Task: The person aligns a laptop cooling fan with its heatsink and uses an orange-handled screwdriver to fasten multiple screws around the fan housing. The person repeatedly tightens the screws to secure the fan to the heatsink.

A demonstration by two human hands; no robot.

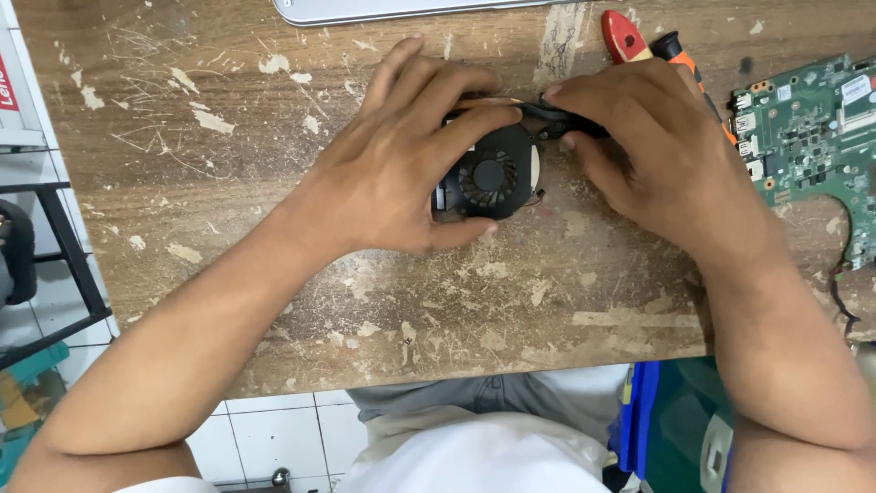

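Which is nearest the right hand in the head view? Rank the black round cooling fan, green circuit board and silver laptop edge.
1. Black round cooling fan: touched by the right hand.
2. Green circuit board: to its right.
3. Silver laptop edge: top, far left.

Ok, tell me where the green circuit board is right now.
In the head view, the green circuit board lies at the table's far right edge, just beyond the right hand, beside the orange-handled tool.
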